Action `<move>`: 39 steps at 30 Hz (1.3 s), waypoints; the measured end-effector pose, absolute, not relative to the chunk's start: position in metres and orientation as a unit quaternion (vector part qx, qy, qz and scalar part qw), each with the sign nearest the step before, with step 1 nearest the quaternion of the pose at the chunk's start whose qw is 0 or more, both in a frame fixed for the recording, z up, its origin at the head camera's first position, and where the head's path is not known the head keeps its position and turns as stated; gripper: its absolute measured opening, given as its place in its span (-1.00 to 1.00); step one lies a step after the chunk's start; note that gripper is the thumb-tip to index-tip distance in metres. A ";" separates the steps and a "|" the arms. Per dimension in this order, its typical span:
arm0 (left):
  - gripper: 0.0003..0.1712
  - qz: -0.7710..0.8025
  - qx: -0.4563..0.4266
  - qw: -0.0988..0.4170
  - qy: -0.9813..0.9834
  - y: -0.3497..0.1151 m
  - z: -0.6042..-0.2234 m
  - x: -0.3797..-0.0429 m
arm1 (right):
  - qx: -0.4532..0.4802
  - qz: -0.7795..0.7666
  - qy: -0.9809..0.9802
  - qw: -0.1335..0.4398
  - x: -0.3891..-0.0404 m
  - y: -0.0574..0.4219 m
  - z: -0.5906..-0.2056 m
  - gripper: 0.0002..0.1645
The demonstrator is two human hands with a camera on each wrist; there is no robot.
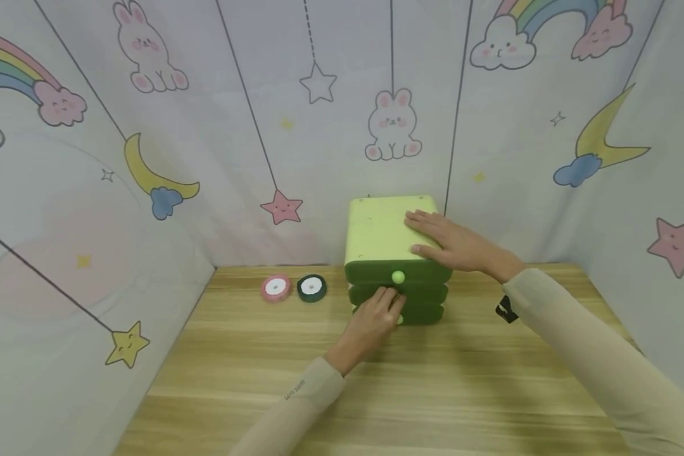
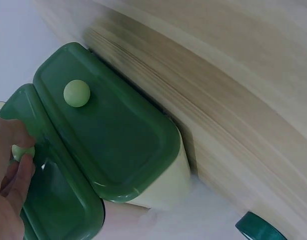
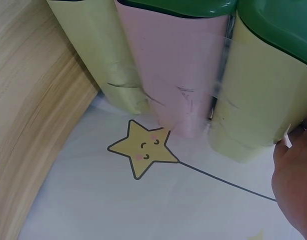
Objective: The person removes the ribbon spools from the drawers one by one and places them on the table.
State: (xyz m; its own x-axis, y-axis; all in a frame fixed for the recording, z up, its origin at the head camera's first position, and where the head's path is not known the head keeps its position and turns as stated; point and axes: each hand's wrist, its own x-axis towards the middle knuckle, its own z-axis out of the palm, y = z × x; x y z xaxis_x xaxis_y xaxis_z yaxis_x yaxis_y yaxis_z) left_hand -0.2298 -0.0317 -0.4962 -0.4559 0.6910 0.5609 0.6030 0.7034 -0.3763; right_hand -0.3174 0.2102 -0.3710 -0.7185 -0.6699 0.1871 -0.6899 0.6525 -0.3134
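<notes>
A small drawer cabinet [image 1: 376,228] with a pale yellow-green top and several dark green drawer fronts stands against the back curtain. My left hand [image 1: 378,313] is at the middle drawer and pinches its round light-green knob [image 2: 24,151] between thumb and fingers. Just below, the bottom drawer [image 2: 113,135] shows its own knob [image 2: 77,93] uncovered. The top drawer's knob [image 1: 398,277] is also untouched. Fingers spread, my right hand [image 1: 453,240] rests flat on the cabinet's top. In the right wrist view, only part of that hand shows, beside the cabinet's yellow side wall [image 3: 263,95].
Left of the cabinet, a pink-edged ribbon roll [image 1: 276,288] and a dark green ribbon roll [image 1: 311,288] lie on the wooden table [image 1: 410,392]. A small black item [image 1: 506,310] lies by the right sleeve. Patterned curtains [image 1: 319,152] enclose the table.
</notes>
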 end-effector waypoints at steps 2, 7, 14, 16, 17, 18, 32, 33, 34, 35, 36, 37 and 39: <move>-0.69 0.058 -0.380 0.360 -0.850 -0.032 -0.498 -0.231 | 0.376 0.183 -0.908 0.028 -0.318 0.210 -0.370 -0.13; -0.67 0.046 -0.379 0.369 -0.848 -0.033 -0.501 -0.232 | 0.377 0.183 -0.908 0.027 -0.319 0.209 -0.369 -0.13; -0.66 0.038 -0.375 0.370 -0.849 -0.033 -0.503 -0.232 | 0.377 0.183 -0.907 0.028 -0.322 0.210 -0.373 -0.13; -0.66 0.034 -0.376 0.366 -0.851 -0.034 -0.503 -0.232 | 0.378 0.187 -0.906 0.030 -0.322 0.210 -0.373 -0.13; -0.66 0.033 -0.377 0.365 -0.851 -0.034 -0.504 -0.232 | 0.378 0.189 -0.906 0.031 -0.322 0.210 -0.373 -0.14; -0.65 0.034 -0.379 0.363 -0.851 -0.034 -0.504 -0.233 | 0.378 0.190 -0.906 0.031 -0.322 0.210 -0.373 -0.14; -0.83 0.137 -0.468 0.402 -0.775 -0.043 -0.517 -0.226 | 0.380 0.193 -0.904 0.041 -0.323 0.213 -0.378 -0.15; -0.84 0.152 -0.474 0.395 -0.773 -0.043 -0.520 -0.225 | 0.380 0.192 -0.904 0.043 -0.323 0.212 -0.378 -0.15; -0.82 0.167 -0.476 0.384 -0.773 -0.043 -0.522 -0.224 | 0.380 0.193 -0.904 0.044 -0.323 0.212 -0.378 -0.15; -0.80 0.182 -0.478 0.371 -0.775 -0.042 -0.525 -0.224 | 0.380 0.193 -0.904 0.044 -0.322 0.212 -0.378 -0.15; -0.74 0.192 -0.480 0.361 -0.777 -0.042 -0.526 -0.224 | 0.379 0.192 -0.904 0.044 -0.323 0.212 -0.378 -0.16; -0.72 0.202 -0.478 0.351 -0.779 -0.041 -0.528 -0.225 | 0.379 0.191 -0.904 0.044 -0.323 0.212 -0.378 -0.16; -0.71 0.223 -0.470 0.334 -0.786 -0.040 -0.529 -0.226 | 0.379 0.189 -0.905 0.043 -0.323 0.212 -0.378 -0.16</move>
